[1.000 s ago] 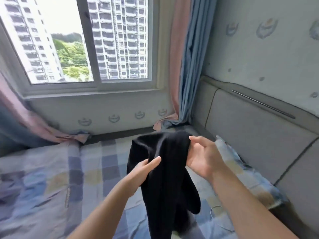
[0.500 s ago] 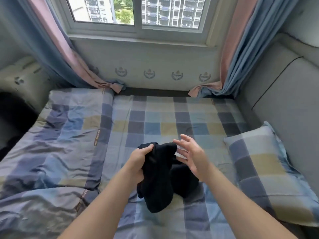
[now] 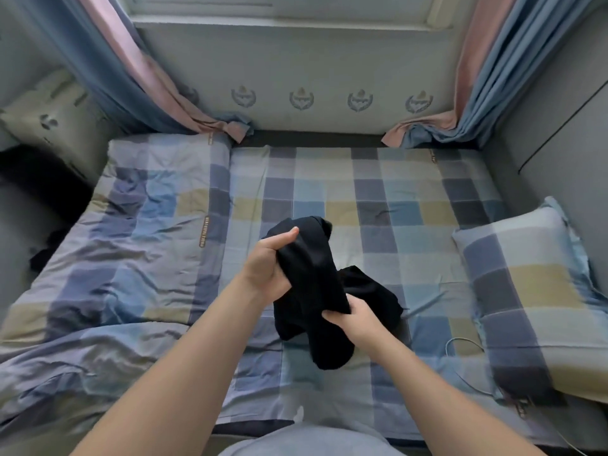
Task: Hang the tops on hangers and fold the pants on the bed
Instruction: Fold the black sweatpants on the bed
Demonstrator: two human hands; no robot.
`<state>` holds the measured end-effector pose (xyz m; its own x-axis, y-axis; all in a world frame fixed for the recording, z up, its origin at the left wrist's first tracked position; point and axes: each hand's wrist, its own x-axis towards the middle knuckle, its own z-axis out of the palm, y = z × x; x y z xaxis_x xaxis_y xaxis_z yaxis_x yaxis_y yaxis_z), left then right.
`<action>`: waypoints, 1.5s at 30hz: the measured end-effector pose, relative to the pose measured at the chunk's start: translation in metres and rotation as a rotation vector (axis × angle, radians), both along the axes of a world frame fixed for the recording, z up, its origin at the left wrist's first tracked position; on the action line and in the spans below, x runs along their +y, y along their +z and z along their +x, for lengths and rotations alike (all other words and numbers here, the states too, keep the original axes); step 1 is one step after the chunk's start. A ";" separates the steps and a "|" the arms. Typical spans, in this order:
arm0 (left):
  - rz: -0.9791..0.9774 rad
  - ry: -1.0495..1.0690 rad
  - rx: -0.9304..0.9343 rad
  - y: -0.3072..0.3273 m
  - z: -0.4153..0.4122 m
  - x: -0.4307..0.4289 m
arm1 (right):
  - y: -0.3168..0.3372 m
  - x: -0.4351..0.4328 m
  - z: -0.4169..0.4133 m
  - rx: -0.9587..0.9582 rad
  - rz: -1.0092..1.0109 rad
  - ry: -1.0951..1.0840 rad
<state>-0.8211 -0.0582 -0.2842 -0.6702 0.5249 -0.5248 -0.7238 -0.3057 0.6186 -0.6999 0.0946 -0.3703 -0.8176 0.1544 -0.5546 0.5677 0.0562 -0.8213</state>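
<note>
The left hand [image 3: 265, 266] grips the black garment [image 3: 312, 268] above the bed [image 3: 362, 192]; the right hand [image 3: 357, 320] pinches its lower fold. The duvet label [image 3: 201, 232] is too blurred to read.

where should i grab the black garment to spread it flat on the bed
It hangs bunched, so grip its outer edges, not the wad. The left hand holds the upper end of the black garment; the right hand pinches a lower edge from the right. Pulling those apart should open it over the bed.
</note>
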 end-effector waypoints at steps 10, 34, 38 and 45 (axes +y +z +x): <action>-0.635 -0.450 0.477 -0.047 -0.004 -0.043 | 0.068 0.010 -0.016 0.112 0.095 -0.115; -0.371 -0.563 0.620 0.004 0.068 0.006 | 0.168 0.058 -0.016 0.650 1.147 -0.218; -0.296 -0.421 0.559 0.025 0.061 0.005 | 0.154 0.044 -0.004 0.671 0.974 -0.233; -0.143 -0.192 0.431 0.064 0.052 0.002 | 0.117 0.000 0.034 0.539 0.305 -0.177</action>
